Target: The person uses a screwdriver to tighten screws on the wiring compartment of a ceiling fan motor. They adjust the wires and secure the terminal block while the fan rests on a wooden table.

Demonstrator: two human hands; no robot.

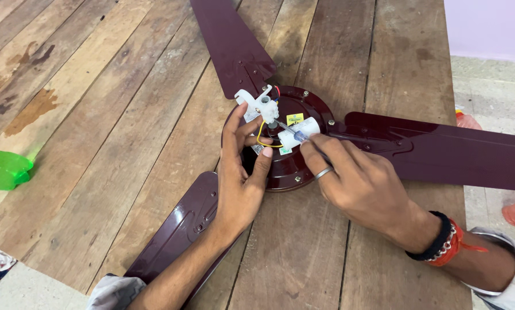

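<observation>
Maroon fan hub [289, 166] — table edge [452, 86] near, hands [240, 183] crowded

A ceiling fan [292, 155] lay on a plank table [114, 115], its motor hub [286, 172] near the table's middle, with one blade [231, 43] reaching away toward the far edge, one blade [441, 149] running out to the right past the table's edge, and one blade [177, 229] coming back toward the near edge. On the hub sat a terminal block [261, 103] to the left, a cylindrical capacitor [300, 129] just right of it and looped wires [263, 138] before them. The left hand [240, 178] rested on the hub's left side over the near blade's root, and the right hand [355, 183] lay at the hub's right, holding a screwdriver [292, 133] whose tip reached between block and capacitor; a plastic bottle [2, 169] lay well apart at the table's left edge.
</observation>
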